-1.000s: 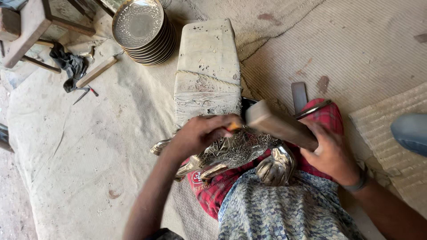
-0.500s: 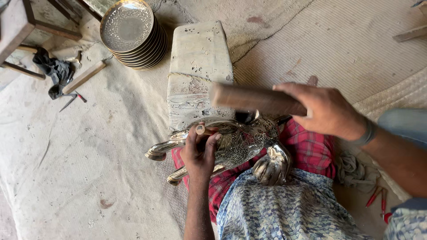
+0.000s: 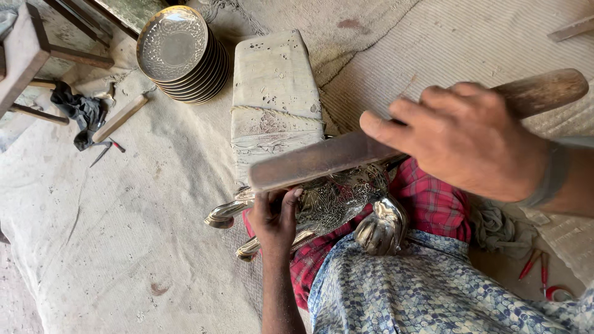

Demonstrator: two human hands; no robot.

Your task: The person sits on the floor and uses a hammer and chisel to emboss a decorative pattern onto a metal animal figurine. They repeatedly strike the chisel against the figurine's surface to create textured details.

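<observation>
My right hand (image 3: 476, 145) has swung the clenched wooden mallet (image 3: 346, 154) higher since a moment ago, while my left hand (image 3: 275, 216) grips the embossed metal piece (image 3: 331, 201).

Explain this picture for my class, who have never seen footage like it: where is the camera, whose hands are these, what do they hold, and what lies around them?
The camera sits on the person's head and looks down, so both hands are their own. The right hand grips a wooden mallet, raised over the lap. The left hand presses on an ornate silvery metal piece that rests on the lap, against a worn block. The person sits on a pale cloth spread on the ground. Farther off are a stack of embossed metal plates, a dark rag, a wooden stick and part of a wooden stool. Red-handled pliers lie at lower right.
</observation>
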